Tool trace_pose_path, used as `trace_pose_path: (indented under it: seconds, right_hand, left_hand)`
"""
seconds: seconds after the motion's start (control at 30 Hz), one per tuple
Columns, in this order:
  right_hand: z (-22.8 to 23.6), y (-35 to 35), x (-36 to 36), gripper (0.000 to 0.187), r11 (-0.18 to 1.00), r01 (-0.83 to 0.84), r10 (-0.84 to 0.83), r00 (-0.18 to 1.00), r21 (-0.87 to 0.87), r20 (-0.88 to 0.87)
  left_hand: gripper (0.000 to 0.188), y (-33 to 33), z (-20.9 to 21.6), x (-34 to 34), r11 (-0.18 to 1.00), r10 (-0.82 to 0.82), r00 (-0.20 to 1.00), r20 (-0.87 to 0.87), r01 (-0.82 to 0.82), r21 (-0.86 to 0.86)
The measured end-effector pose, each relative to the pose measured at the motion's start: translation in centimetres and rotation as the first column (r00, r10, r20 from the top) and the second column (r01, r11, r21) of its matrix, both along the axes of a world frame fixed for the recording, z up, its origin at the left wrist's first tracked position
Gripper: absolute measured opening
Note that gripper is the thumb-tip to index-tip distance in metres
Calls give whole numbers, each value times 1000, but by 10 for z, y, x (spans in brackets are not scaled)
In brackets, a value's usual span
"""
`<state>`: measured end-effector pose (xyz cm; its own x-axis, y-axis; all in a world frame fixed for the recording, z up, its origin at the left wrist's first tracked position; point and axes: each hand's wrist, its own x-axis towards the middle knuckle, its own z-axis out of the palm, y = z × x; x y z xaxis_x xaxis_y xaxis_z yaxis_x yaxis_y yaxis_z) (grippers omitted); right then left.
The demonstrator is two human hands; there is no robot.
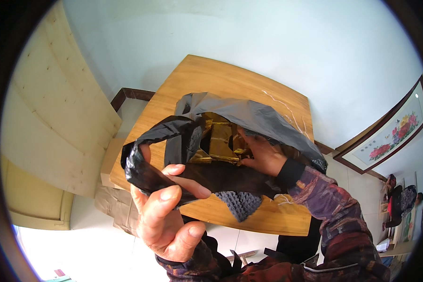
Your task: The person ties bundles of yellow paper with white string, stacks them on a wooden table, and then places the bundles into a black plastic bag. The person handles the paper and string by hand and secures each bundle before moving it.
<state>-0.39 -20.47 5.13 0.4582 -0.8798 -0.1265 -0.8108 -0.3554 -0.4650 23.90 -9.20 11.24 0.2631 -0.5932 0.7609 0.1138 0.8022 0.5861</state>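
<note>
A black plastic bag (254,113) lies on the wooden table with its mouth spread toward me. Several shiny gold foil packets (221,140) are inside, some of them stacked. My left hand (162,225) is raised at the near left, its fingers hooked through the bag's handle loop and holding it up. Inside the mouth is my right hand (268,157), thumb and fingers around gold packets at the right of the stack. Its fingertips are partly hidden. A grey knitted cloth (239,204) pokes out from under the bag at the near side.
The wooden table (211,73) stands against a pale blue wall. White string (291,110) trails along its right part. Flattened cardboard (115,207) lies on the floor at left, below a plywood sheet (56,103). A framed flower picture (385,134) leans at right.
</note>
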Motion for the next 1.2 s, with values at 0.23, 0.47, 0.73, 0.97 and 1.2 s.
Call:
trace_pose_path:
  seconds: [0.23,0.47,0.73,0.97,1.2]
  right_hand:
    - [-23,-5,1,54,994,30,-20,996,-103,88]
    - [-43,-47,-13,45,983,-125,114,990,-131,-85]
    - [-117,-157,2,46,448,-790,-214,361,-419,-908]
    - [-127,-159,7,49,954,-106,151,978,-282,143]
    - [-35,-82,2,55,999,-11,16,996,-44,93]
  left_hand:
    - [54,0,-4,-3,999,-31,999,-37,32,24]
    - [50,5,5,-2,991,-81,992,-96,90,95]
    - [50,-3,-3,-1,997,-69,997,-22,70,15]
    - [51,-3,-8,-2,999,-35,999,-35,35,3]
    - [50,1,-6,-2,999,-36,999,-9,36,15]
